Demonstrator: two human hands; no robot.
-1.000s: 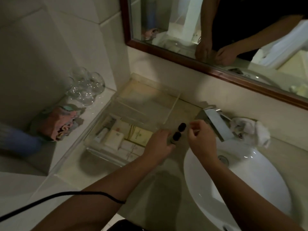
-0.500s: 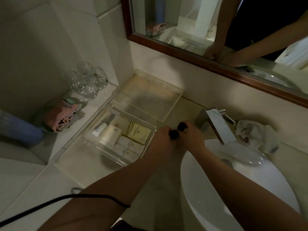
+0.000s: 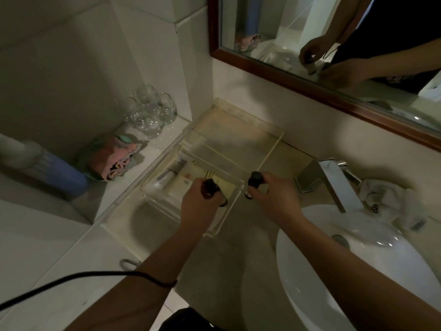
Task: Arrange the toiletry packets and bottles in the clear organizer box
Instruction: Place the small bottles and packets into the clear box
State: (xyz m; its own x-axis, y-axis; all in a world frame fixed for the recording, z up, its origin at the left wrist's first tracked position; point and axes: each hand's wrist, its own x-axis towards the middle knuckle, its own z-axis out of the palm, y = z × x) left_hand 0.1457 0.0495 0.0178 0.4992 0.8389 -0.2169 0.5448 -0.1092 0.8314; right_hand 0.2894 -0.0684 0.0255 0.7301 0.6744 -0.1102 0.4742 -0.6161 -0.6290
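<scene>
Far left: a blue cylinder, folded cloths and a cluster of glasses stand on the raised ledge, against the tiled wall.

The clear organizer box lies on the counter, its left wall along the ledge edge and its back edge near the wall under the mirror. Toiletry packets lie flat in the near compartment; the far compartment shows bare floor.

The left hand is above the near compartment, fingers curled around a black-capped bottle. The right hand grips a second black-capped bottle just outside the box's right wall. The two bottles are apart.

A strip of counter separates the box's right wall from the faucet. The sink rim runs just beside the right forearm. A white cloth lies behind the sink.
</scene>
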